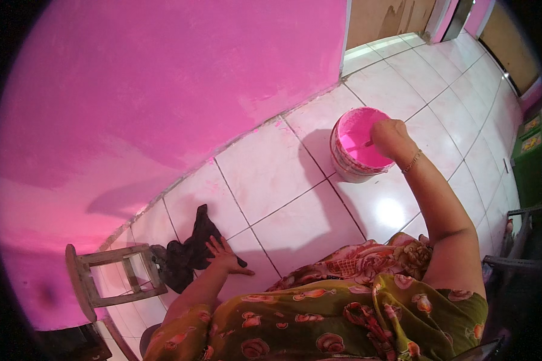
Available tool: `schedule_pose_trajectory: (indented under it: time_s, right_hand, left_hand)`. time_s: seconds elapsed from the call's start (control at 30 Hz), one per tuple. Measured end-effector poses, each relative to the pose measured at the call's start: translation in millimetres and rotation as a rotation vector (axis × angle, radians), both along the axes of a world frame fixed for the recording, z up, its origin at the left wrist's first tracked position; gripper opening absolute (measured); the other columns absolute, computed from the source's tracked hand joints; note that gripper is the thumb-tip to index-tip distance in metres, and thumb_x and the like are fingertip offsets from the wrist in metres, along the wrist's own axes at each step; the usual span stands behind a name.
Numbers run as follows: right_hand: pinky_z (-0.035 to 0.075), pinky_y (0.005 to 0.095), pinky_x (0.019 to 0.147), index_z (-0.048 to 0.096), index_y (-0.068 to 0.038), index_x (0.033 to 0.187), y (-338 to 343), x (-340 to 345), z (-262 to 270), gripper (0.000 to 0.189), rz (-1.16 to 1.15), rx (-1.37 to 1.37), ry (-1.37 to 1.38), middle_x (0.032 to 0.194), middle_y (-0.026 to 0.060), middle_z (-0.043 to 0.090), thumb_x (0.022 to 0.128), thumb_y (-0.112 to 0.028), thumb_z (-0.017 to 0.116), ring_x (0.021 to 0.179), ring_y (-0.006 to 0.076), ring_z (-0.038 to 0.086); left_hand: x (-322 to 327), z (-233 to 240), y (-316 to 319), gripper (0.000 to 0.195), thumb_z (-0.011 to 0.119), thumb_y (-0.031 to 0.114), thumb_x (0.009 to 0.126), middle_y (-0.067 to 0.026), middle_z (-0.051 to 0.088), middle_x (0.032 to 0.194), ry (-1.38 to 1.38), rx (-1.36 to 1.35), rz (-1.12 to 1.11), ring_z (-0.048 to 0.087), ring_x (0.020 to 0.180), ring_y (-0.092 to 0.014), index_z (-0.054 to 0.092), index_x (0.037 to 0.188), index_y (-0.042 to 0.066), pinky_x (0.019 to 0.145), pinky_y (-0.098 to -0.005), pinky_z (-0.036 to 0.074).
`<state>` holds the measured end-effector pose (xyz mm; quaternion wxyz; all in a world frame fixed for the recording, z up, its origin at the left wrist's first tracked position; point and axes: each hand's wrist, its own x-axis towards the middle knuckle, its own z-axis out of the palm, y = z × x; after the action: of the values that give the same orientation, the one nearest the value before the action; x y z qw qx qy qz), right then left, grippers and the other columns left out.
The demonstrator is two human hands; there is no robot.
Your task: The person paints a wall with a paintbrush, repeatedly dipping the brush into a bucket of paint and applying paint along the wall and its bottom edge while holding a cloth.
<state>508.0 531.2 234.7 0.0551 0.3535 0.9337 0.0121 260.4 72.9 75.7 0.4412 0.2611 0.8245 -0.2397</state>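
Note:
My right hand (388,139) is closed around the handle of a tool, probably a paintbrush (366,144), whose lower end is down in the pink paint (359,148). That paint lies in a round plastic bucket (360,175) on the tiled floor, its rim smeared with pink. At the lower left, my left hand (226,259) has its fingers spread and rests on or just over a crumpled black cloth (201,237). Beside the bucket rises a wall (217,72) coated in uneven pink.
A small wooden stool (117,298) stands by the wall, touching or close to the black cloth. Dark furniture (77,343) sits at the lower left. Green containers (528,167) and a metal frame (524,212) are at the right. Wooden doors (384,20) stand beyond the wall's corner.

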Motion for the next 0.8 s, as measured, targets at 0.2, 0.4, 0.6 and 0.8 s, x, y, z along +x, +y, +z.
schedule_pose_trajectory:
  time_s: [0.2,0.4,0.6,0.8]
  right_hand:
    - [0.052,0.0430,0.066,0.073,-0.007,0.079,12.7,-7.6,-40.2,0.016,0.051,-0.040,-0.075,0.082,0.0175,0.069,0.080,-0.012,0.057,0.080,0.0335,0.068]
    - [0.052,0.0430,0.067,0.073,-0.006,0.080,12.5,-10.1,-58.9,0.017,0.048,-0.083,-0.107,0.084,0.0186,0.069,0.079,-0.014,0.058,0.081,0.0349,0.068]
    - [0.052,0.0419,0.067,0.074,-0.010,0.083,7.6,-5.6,-9.8,0.017,0.026,-0.149,-0.092,0.086,0.0157,0.070,0.077,-0.022,0.063,0.080,0.0327,0.068]
    - [0.053,0.0415,0.067,0.073,-0.010,0.079,23.7,0.3,-41.3,0.016,-0.019,-0.014,0.000,0.081,0.0149,0.069,0.074,-0.022,0.064,0.078,0.0311,0.068]
  left_hand:
    - [3.8,-6.4,-0.4,0.173,0.081,0.076,0.034,-0.0332,-0.040,0.140,-0.012,0.020,0.032,-0.034,0.130,-0.054,-0.031,0.140,-0.002,0.099,-0.0780,0.007]
    - [3.8,-10.8,-3.9,0.172,0.080,0.077,0.035,-0.0332,-0.040,0.140,-0.001,0.013,0.018,-0.034,0.130,-0.054,-0.030,0.140,-0.003,0.098,-0.0783,0.006]
    - [-0.4,-16.2,-12.0,0.171,0.080,0.077,0.035,-0.0340,-0.037,0.142,-0.002,0.125,0.025,-0.033,0.132,-0.053,-0.027,0.142,-0.003,0.098,-0.0783,0.006]
    - [-1.4,-10.1,-9.2,0.171,0.081,0.076,0.036,-0.0341,-0.037,0.142,-0.010,0.115,0.043,-0.032,0.131,-0.053,-0.027,0.142,-0.003,0.098,-0.0782,0.007]
